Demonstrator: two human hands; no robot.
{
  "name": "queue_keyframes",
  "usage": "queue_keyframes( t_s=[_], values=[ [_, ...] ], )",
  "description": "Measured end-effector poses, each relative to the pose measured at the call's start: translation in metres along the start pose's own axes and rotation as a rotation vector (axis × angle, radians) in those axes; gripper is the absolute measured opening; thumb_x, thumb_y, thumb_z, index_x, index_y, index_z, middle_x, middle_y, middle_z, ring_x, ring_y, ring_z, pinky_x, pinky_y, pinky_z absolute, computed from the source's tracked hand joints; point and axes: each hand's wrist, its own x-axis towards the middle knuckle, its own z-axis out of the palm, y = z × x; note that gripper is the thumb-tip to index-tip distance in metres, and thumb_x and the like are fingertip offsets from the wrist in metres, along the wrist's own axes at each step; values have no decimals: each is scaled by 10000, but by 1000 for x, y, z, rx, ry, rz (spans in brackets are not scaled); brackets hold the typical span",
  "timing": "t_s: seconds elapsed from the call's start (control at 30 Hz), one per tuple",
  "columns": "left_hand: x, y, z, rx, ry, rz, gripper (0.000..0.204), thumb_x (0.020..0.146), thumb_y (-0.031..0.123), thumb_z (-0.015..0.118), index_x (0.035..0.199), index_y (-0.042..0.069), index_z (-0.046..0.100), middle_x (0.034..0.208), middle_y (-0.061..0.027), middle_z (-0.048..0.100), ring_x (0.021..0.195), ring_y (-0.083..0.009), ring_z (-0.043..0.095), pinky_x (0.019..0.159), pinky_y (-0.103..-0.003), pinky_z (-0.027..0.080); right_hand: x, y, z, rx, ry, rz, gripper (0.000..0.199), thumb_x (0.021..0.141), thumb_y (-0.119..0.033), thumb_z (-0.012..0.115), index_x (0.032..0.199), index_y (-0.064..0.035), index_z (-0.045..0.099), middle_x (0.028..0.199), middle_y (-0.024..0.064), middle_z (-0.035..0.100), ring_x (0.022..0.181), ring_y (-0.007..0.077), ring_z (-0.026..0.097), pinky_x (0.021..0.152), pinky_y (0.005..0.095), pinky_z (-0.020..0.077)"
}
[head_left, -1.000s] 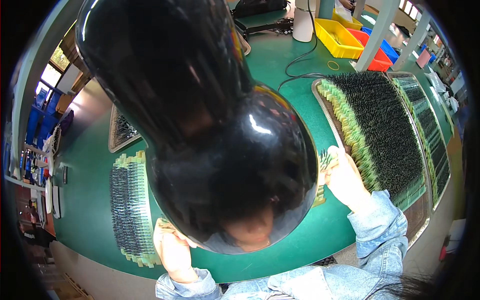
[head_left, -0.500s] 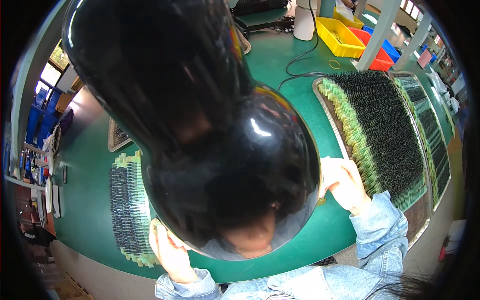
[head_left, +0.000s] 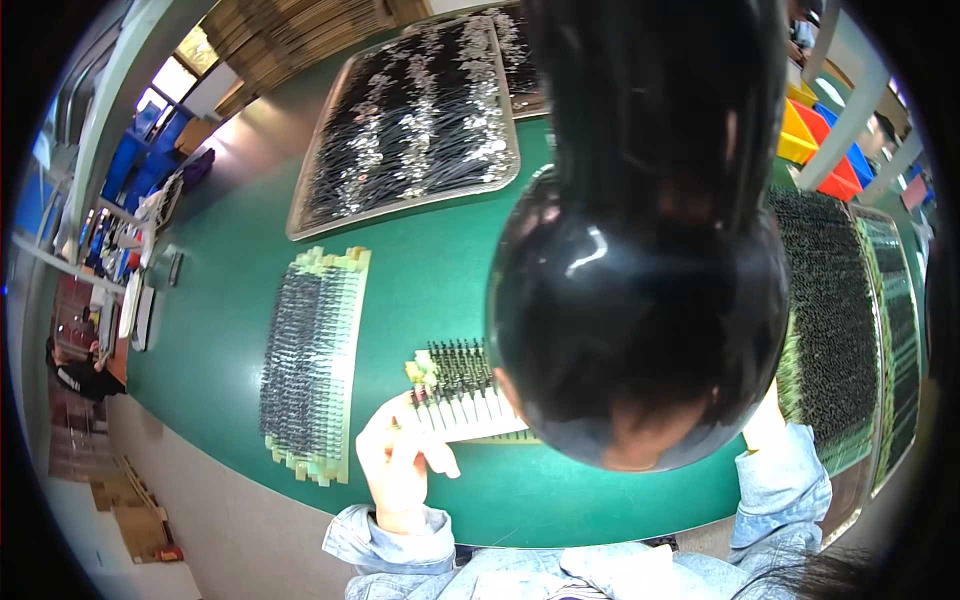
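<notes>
My left hand (head_left: 398, 460) pinches the left end of a pale strip (head_left: 465, 418) set with a row of black pins. Yellow-green end pieces and further rows of black pins lie just beyond it. A large glossy black rounded thing, perhaps a lamp head (head_left: 640, 330), blocks the middle right of the view and covers the strip's right part. Behind its lower right edge only part of my right hand (head_left: 765, 425) shows; its fingers are hidden. To the left lies a block of similar pinned strips (head_left: 312, 365), side by side on the green table (head_left: 420, 285).
A metal tray (head_left: 400, 213) of black leads with shiny ends stands at the back, another beside it. At right are trays of dark-pinned green strips (head_left: 835, 330). Yellow bins (head_left: 797, 130) and a red bin (head_left: 840, 180) stand behind a grey post (head_left: 850, 115).
The view has shifted, so the black rounded thing now stands further right and the back tray shows. My left hand and the strip's left end have come out from behind it.
</notes>
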Motion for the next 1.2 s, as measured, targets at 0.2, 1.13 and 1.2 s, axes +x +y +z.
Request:
queue_keyframes(
  t_s=[0.2,1.13,1.2],
  values=[
    [-1,4,-1,266,-229,-146,185,758,-11,490,919,-79,429,550,-103,513,491,-172,553,460,-228,438,4,8,-12,-143,30,-127,234,834,-143,428,1015,1,469,807,85,513,585,149,496,535,249,416],
    [-33,-9,-114,1124,402,338,171,732,114,567,662,-25,495,677,-65,467,651,-197,441,609,-294,356,1,-7,4,-111,-282,-102,393,878,-305,326,900,26,538,680,48,531,601,102,489,590,216,406],
    [-32,-11,-120,1203,425,283,154,718,148,583,704,6,525,683,-61,481,721,-233,443,686,-347,334,-1,-8,7,-105,-252,-103,366,864,-300,355,875,18,535,662,41,519,577,101,478,575,213,394]
  ],
)
